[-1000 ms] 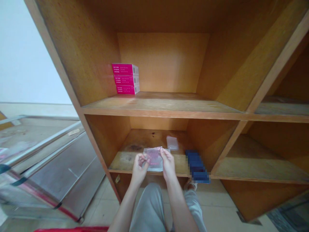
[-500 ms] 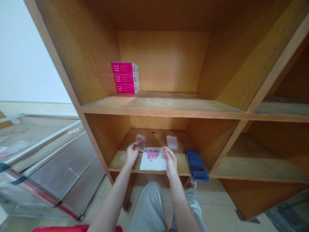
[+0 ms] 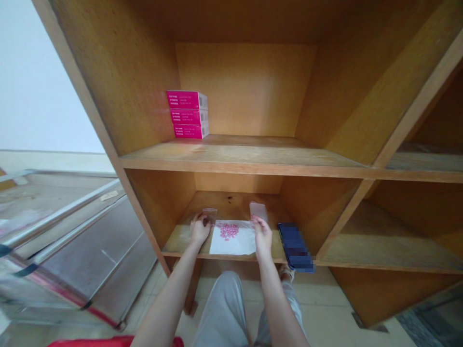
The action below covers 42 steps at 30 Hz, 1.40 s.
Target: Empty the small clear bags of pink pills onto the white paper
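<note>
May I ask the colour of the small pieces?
The small pieces are pink; see head view.

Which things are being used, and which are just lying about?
Likely in use:
small round pink pieces
white rectangular sheet
clear plastic bag at left hand
second clear bag by right hand

Likely lying about:
three stacked pink cardboard boxes
dark-blue flat rectangular object

Small pieces (image 3: 228, 232) lie on the sheet (image 3: 233, 246), left of the phone (image 3: 294, 246).

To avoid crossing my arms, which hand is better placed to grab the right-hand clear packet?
Likely your right hand: it is right by the clear packet, though contact is unclear. Your left hand is at the left-side bag, across the white sheet with pink pieces.
</note>
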Each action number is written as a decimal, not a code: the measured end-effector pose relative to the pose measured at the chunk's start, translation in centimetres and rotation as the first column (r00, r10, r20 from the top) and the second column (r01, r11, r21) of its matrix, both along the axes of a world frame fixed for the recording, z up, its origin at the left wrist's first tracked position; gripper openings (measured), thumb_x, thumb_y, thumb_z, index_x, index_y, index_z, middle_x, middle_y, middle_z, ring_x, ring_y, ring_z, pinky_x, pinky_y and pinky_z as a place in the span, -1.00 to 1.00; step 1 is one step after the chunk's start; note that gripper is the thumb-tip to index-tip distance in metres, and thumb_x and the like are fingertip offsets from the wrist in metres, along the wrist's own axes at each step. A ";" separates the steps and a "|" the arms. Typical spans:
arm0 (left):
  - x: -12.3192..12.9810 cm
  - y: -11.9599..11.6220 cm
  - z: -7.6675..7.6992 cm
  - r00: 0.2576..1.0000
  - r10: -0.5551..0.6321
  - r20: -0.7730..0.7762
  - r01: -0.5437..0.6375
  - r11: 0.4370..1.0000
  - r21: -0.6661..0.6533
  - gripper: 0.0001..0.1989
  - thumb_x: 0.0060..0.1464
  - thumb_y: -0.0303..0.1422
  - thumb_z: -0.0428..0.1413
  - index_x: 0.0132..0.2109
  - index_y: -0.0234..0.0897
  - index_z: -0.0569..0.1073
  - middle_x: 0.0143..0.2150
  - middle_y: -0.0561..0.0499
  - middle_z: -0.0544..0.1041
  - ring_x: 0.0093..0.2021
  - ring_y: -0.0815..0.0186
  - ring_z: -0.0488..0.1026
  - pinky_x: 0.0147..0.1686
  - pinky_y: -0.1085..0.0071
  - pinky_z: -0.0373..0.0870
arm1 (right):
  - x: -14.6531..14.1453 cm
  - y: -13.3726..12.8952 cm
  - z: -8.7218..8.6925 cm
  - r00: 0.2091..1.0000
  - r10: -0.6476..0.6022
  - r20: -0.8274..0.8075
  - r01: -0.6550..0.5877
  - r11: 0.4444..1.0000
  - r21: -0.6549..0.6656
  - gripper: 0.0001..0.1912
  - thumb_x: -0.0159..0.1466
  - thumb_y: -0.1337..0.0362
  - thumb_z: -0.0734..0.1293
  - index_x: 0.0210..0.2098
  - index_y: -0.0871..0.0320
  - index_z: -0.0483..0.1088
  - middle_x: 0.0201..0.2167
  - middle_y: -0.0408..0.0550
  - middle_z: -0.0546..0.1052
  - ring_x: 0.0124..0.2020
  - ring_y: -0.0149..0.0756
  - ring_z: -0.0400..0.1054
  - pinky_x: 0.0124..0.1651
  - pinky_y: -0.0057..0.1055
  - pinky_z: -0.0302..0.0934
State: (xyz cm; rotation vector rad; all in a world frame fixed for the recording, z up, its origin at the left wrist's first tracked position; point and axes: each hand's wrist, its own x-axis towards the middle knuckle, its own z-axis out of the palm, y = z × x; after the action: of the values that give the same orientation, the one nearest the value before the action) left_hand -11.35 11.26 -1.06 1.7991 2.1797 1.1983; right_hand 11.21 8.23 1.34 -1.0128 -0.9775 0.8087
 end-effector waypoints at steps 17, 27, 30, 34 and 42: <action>0.1 -0.1 0.1 0.996 -0.038 -0.076 0.035 0.999 -0.041 -0.80 -0.07 -0.40 0.02 -0.27 -0.28 0.49 -0.19 -0.14 0.51 -0.12 0.19 0.40 -0.05 0.27 0.20 | 2.7 4.7 1.5 0.247 0.093 0.965 0.239 0.959 -0.153 -0.40 0.13 0.08 0.21 0.12 0.16 0.09 0.09 0.19 0.23 0.06 -0.01 0.12 0.11 0.03 -0.32; 0.0 0.0 0.0 0.995 -0.046 -0.092 0.042 0.998 -0.042 -0.81 -0.05 -0.39 0.01 -0.29 -0.30 0.49 -0.22 -0.15 0.51 -0.14 0.19 0.40 -0.05 0.24 0.18 | 2.9 4.9 1.8 0.270 0.035 0.962 0.253 0.962 -0.106 -0.59 0.17 0.21 0.16 0.00 0.15 0.26 -0.03 0.11 0.37 -0.04 -0.09 0.25 0.11 0.00 -0.27; 0.1 0.0 0.0 0.995 -0.039 -0.095 0.035 0.999 -0.039 -0.81 -0.05 -0.40 0.01 -0.29 -0.31 0.48 -0.21 -0.15 0.51 -0.13 0.17 0.39 -0.01 0.19 0.14 | 3.1 4.9 2.0 0.297 0.001 0.955 0.238 0.968 -0.075 -0.68 0.20 0.29 0.11 -0.11 0.12 0.37 -0.09 0.05 0.43 -0.09 -0.14 0.28 0.11 -0.02 -0.27; 0.0 0.0 -0.1 0.998 -0.037 -0.059 0.036 0.999 -0.028 -0.81 -0.05 -0.40 0.01 -0.28 -0.30 0.48 -0.19 -0.14 0.50 -0.12 0.17 0.38 -0.01 0.19 0.14 | 3.4 4.6 3.2 0.453 -0.167 0.876 0.282 0.959 0.037 -0.65 0.20 0.32 0.09 -0.09 0.14 0.36 -0.06 0.06 0.40 -0.04 -0.14 0.24 0.12 -0.06 -0.23; 1.0 -1.3 1.5 0.951 -0.179 0.252 0.112 0.960 0.258 -0.74 0.03 -0.34 -0.05 -0.13 -0.31 0.37 -0.10 -0.15 0.44 -0.04 0.21 0.35 0.00 0.22 0.20 | 0.8 0.1 6.0 0.981 -0.194 0.022 0.188 0.969 0.163 -0.61 0.18 0.12 0.14 -0.13 0.20 0.39 -0.06 0.05 0.41 -0.02 -0.22 0.24 0.01 -0.28 0.07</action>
State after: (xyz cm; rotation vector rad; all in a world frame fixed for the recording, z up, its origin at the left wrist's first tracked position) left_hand -10.32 10.01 0.45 1.7156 1.7831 1.6242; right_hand 12.00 8.32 7.34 -0.9683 -0.9453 0.5442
